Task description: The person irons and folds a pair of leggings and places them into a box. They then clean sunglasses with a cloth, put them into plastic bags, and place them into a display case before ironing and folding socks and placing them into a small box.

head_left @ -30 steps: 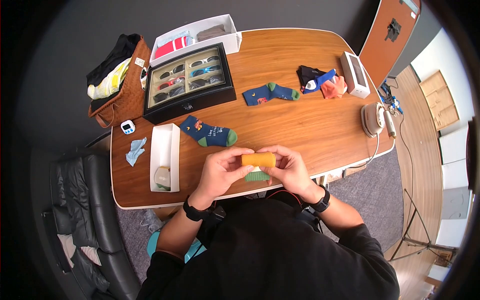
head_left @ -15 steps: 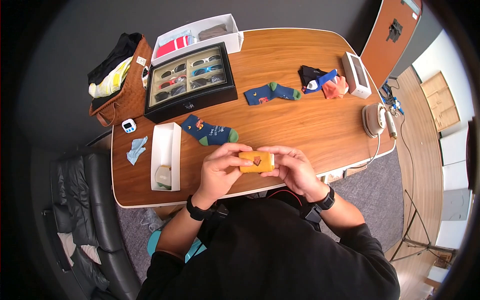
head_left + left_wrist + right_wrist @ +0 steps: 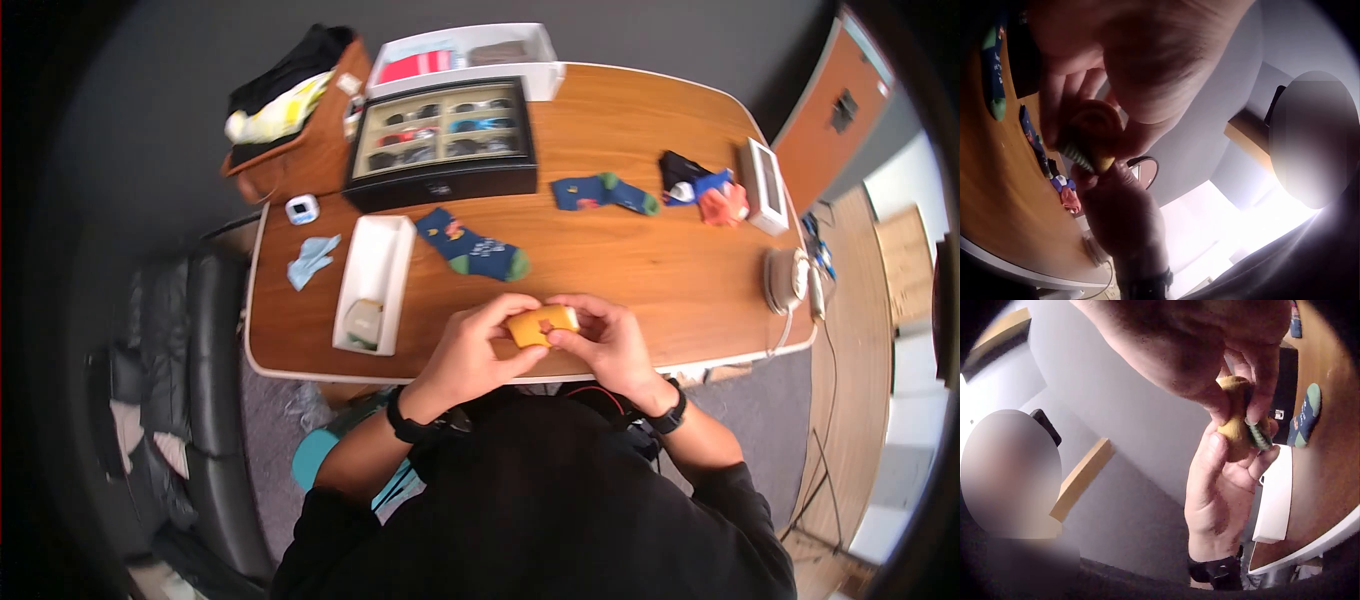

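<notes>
Rolled orange sock (image 3: 541,325), held above the near edge of the wooden table (image 3: 640,270), between both hands. The left hand (image 3: 478,350) curls its fingers and thumb round the roll's left end; the right hand (image 3: 605,345) pinches the right end, fingertips pressed against the cloth. In the wrist views a green-striped cuff shows at the roll's edge (image 3: 1088,140), (image 3: 1242,428).

Containers. A narrow white tray (image 3: 375,284) lies left of the hands and holds one pale rolled bundle (image 3: 362,322) at its near end. Beyond it, a black display case (image 3: 440,140) with a clear lid holds rows of sunglasses in compartments. Behind the case, a white open box (image 3: 470,55) holds folded red and grey items. A brown woven basket (image 3: 300,150) at the far left corner carries black and yellow cloth.

Loose on the table: a navy sock with green toe (image 3: 473,248), a second navy sock (image 3: 605,192), a heap of dark and orange socks (image 3: 700,190), a small white box (image 3: 766,185), a blue cloth (image 3: 312,258), a white timer (image 3: 301,209).

Change from half a second earlier: the roll is more compact and tilted, with the hands closer together over it; the dark motif then facing up is no longer seen.

Both wrist views are largely filled by the hands. The item in the tray cannot be identified.
</notes>
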Available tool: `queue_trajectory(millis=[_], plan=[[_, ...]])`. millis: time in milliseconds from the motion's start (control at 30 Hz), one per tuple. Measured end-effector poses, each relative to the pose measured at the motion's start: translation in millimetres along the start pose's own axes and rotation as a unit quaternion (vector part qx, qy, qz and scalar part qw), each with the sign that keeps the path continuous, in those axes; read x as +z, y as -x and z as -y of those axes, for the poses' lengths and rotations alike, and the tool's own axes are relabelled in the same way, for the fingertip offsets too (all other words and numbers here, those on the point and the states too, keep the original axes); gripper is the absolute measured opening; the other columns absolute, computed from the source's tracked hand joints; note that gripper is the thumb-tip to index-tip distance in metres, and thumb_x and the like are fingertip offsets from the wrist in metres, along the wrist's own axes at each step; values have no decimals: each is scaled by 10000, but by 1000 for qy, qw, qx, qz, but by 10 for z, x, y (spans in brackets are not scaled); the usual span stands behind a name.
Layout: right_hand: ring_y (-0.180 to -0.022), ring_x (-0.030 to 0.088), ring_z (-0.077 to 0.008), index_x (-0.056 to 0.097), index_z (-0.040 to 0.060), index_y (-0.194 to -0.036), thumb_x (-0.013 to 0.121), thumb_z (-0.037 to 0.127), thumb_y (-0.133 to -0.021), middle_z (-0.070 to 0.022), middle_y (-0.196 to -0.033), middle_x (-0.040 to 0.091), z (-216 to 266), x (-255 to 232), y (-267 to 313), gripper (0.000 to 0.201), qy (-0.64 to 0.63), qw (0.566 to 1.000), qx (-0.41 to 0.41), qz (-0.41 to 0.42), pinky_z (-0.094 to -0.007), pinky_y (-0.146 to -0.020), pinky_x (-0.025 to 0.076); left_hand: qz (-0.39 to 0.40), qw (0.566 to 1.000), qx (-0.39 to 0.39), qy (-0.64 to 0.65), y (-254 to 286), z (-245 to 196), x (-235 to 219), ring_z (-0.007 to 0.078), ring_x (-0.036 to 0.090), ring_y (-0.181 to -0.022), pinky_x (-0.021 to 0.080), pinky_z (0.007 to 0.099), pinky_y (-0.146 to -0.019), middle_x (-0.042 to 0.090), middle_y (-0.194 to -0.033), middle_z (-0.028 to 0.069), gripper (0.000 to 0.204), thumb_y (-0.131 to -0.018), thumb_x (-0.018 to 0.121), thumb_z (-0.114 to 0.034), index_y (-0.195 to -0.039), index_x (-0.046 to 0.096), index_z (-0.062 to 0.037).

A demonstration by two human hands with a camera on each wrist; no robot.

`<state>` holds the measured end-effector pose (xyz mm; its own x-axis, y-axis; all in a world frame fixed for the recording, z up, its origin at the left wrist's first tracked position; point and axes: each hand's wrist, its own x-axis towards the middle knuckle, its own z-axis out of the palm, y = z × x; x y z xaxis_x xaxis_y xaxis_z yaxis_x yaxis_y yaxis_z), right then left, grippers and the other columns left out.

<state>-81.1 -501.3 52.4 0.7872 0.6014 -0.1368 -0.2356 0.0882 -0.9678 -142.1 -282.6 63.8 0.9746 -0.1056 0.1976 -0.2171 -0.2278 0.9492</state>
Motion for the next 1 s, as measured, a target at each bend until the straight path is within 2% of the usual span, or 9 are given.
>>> queue_trajectory(millis=[133,233,367,433,500,533,800,933,1000], plan=[[-1120,734,-179,686,-5,-1342,799,23,-956,-107,-1194,767,274,151,-163,403,166,982,-48,79,-322,-996,574,23,995,-94,-14,174,-52,-152,128,721,-1098,606,303,-908,756,-1179,119,480,-894,863,-60,-1311,653,48],[-1065,731,-237,740,18,-1259,845,79,-913,-107,-1124,759,333,348,-419,367,253,955,-97,122,-364,-940,579,-21,990,-139,18,304,36,-310,100,703,-1056,587,280,-894,752,-1164,96,457,-895,861,-50,-1296,661,38],[-906,681,-226,712,3,-1201,881,98,-875,-102,-999,700,334,867,-713,379,334,920,-196,56,-362,-825,581,-188,973,-128,-40,499,238,-495,79,695,-1021,580,275,-863,761,-1124,59,413,-895,872,-71,-1247,684,36],[-847,678,-214,679,-1,-1113,898,129,-870,-120,-978,685,340,1144,-789,352,358,915,-183,-16,-351,-747,579,-331,923,-102,-165,540,162,-583,138,763,-945,593,295,-810,793,-1078,119,390,-885,883,-100,-1204,689,14],[-692,673,-224,652,-27,-1031,894,204,-897,-131,-861,682,238,1364,-888,361,324,931,-168,21,-364,-656,567,-406,873,-73,-260,594,149,-698,207,788,-966,604,319,-815,786,-1094,167,417,-858,894,-103,-1194,672,4],[-696,687,-235,649,-36,-1012,891,231,-900,-145,-837,690,243,1491,-934,378,320,936,-142,39,-373,-665,569,-432,860,-14,-272,598,211,-735,402,763,-932,613,450,-776,763,-1032,182,442,-845,877,-110,-1200,621,-45],[-824,750,-448,648,-87,-1014,834,259,-906,-273,-828,716,153,2191,-1231,407,363,923,-100,75,-480,-706,583,-452,796,-14,-401,688,326,-1010,435,745,-908,593,495,-726,743,-1014,229,463,-915,794,-82,-1304,550,-19],[-864,728,-508,651,-84,-1038,771,213,-927,-323,-842,707,56,2286,-1321,340,379,915,-114,76,-527,-723,582,-441,809,-32,-388,747,433,-1122,432,745,-912,595,492,-738,747,-1015,219,494,-907,801,-74,-1324,543,-18],[-885,722,-515,654,-79,-1052,750,207,-935,-333,-856,706,42,2269,-1402,324,398,907,-119,69,-536,-738,581,-398,857,-25,-326,757,476,-1178,423,754,-967,608,482,-790,750,-1055,229,555,-891,829,-84,-1353,530,-18]])
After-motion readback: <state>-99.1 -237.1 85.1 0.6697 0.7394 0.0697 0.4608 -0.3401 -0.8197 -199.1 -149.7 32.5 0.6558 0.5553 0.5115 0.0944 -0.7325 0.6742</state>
